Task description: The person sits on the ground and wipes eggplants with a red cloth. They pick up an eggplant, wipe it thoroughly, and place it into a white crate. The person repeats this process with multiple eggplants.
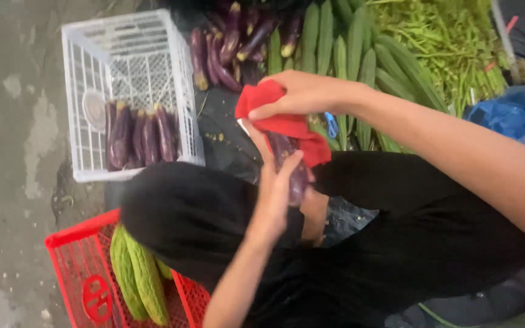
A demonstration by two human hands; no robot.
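Note:
My left hand (277, 194) grips a long purple eggplant (293, 167) held upright over my black-clad lap. A red cloth (284, 124) is wrapped over the eggplant's upper end, and my right hand (302, 94) presses that cloth against it. A white plastic crate (92, 54) on the ground at the left holds several purple eggplants (141, 136) lined up along its near side.
A pile of loose eggplants (238, 39) and long ridged green gourds (341, 45) lie on a dark sheet ahead, with leafy greens (445, 36) beyond. A red crate (71, 267) at lower left holds bitter gourds (138, 273). A blue bag (514, 112) sits right. Concrete floor lies left.

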